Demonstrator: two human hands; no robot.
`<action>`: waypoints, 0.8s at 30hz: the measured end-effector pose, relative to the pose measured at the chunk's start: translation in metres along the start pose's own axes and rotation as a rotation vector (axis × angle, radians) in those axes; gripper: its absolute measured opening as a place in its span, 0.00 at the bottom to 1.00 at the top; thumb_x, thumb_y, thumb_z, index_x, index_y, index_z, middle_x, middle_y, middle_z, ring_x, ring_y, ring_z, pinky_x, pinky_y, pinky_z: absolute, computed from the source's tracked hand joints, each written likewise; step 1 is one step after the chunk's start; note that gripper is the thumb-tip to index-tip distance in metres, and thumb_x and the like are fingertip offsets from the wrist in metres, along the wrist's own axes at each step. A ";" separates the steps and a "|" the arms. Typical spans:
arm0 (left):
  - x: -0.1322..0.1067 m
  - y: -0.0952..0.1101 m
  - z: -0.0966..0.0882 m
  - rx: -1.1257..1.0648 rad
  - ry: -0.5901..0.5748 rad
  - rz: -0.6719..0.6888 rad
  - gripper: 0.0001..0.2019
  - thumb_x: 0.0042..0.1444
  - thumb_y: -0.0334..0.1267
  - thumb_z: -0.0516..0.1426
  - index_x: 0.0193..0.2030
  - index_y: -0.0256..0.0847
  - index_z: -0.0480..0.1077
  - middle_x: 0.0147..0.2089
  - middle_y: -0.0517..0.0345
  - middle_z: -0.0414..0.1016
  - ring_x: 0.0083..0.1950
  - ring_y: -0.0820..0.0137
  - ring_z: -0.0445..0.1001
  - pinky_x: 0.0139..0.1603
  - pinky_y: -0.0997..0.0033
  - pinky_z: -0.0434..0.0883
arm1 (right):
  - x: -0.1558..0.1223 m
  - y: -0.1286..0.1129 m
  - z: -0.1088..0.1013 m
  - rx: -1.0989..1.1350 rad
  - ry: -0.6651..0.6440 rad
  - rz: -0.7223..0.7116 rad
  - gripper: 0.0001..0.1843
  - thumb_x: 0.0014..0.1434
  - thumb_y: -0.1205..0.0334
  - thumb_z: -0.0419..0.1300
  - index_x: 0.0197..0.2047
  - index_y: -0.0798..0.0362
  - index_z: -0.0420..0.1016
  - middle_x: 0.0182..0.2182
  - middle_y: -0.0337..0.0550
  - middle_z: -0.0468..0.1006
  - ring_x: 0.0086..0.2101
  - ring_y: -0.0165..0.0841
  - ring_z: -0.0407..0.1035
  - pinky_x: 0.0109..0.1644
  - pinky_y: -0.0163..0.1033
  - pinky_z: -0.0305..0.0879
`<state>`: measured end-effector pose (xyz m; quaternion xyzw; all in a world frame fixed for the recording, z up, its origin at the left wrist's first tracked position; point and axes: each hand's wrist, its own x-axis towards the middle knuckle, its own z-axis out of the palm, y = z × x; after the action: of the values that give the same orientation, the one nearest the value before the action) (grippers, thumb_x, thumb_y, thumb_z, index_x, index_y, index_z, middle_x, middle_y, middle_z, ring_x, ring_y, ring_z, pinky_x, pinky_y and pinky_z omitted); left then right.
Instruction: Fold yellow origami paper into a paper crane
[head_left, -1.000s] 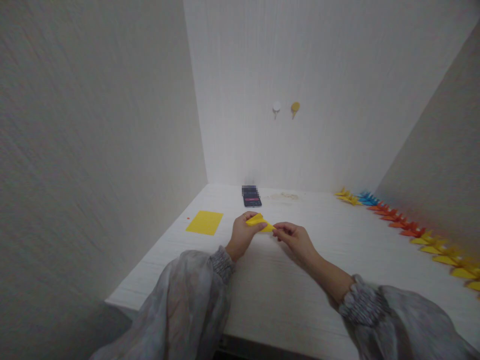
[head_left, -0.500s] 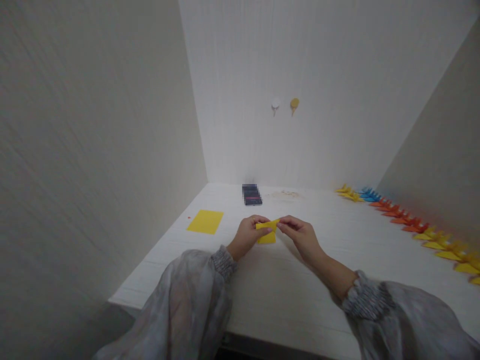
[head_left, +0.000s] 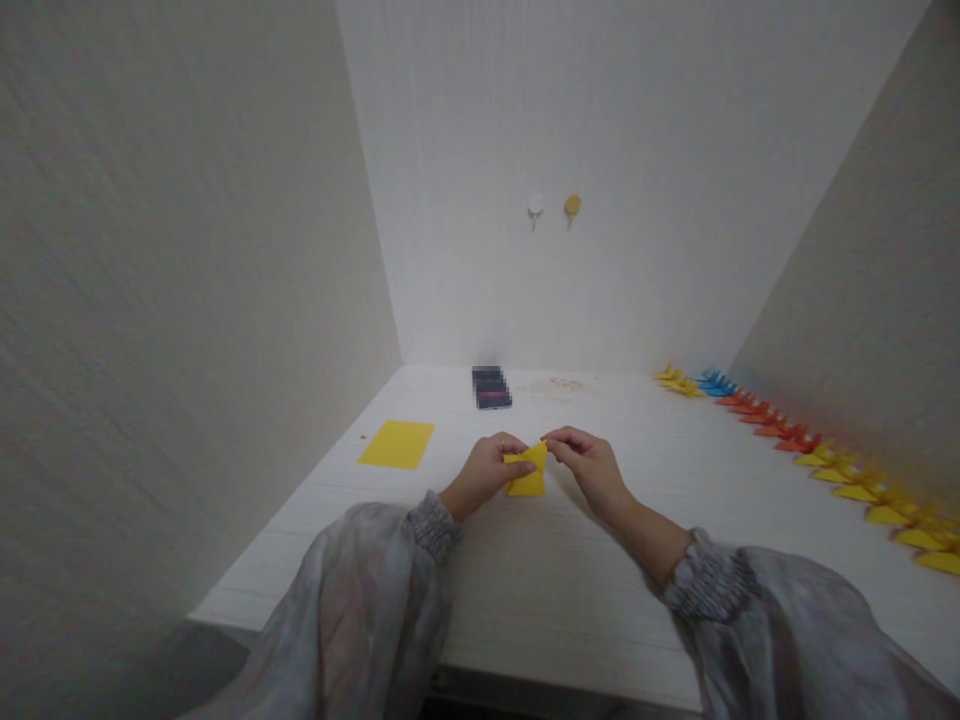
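A small folded piece of yellow paper (head_left: 529, 483) is held between my two hands, above the white table. My left hand (head_left: 486, 470) is closed on its left side, thumb lying across the front and fingers behind. With a pinch, my right hand (head_left: 589, 462) grips the paper's upper right corner, which rises to a point. To the left, a flat yellow sheet of paper (head_left: 397, 444) lies on the table, apart from both hands.
A dark, blurred-out phone-like object (head_left: 491, 388) lies near the back wall. Folded paper cranes (head_left: 795, 440) in yellow, blue and orange line the right side. Two hooks (head_left: 572, 206) are on the back wall. The white table (head_left: 570, 610) has its front edge close to me.
My right hand has pulled the paper's corner up, so a pointed flap stands where the top edge was flatter. The whole view has shifted slightly.
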<state>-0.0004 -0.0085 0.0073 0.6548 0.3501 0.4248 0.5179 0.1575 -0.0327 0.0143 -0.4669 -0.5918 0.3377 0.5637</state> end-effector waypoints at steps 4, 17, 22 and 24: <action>-0.001 0.002 0.001 -0.055 -0.015 -0.041 0.11 0.34 0.38 0.62 0.27 0.35 0.70 0.27 0.58 0.70 0.28 0.73 0.67 0.31 0.74 0.64 | 0.000 0.000 -0.001 -0.017 0.012 -0.005 0.09 0.45 0.57 0.58 0.26 0.54 0.73 0.23 0.40 0.73 0.25 0.29 0.63 0.30 0.35 0.58; -0.001 0.002 0.001 -0.115 -0.035 -0.091 0.12 0.32 0.37 0.63 0.26 0.34 0.69 0.27 0.58 0.71 0.28 0.74 0.67 0.30 0.74 0.64 | -0.001 0.001 -0.002 -0.049 0.017 -0.080 0.10 0.47 0.55 0.57 0.26 0.53 0.73 0.25 0.40 0.72 0.28 0.30 0.63 0.33 0.35 0.59; -0.001 0.000 0.000 -0.059 -0.020 -0.075 0.11 0.32 0.37 0.63 0.25 0.35 0.70 0.26 0.58 0.70 0.28 0.73 0.67 0.29 0.75 0.64 | 0.000 -0.001 -0.003 -0.040 0.068 -0.062 0.11 0.47 0.54 0.57 0.27 0.53 0.72 0.24 0.40 0.71 0.26 0.29 0.62 0.32 0.35 0.59; -0.001 -0.001 -0.001 -0.034 -0.004 -0.064 0.10 0.33 0.37 0.63 0.25 0.35 0.70 0.27 0.58 0.70 0.28 0.73 0.67 0.29 0.75 0.64 | 0.002 0.000 -0.005 -0.018 0.105 -0.068 0.12 0.48 0.54 0.56 0.28 0.54 0.72 0.23 0.40 0.71 0.25 0.29 0.61 0.31 0.35 0.59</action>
<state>-0.0015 -0.0086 0.0060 0.6354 0.3626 0.4124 0.5430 0.1623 -0.0319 0.0155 -0.4687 -0.5799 0.2879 0.6009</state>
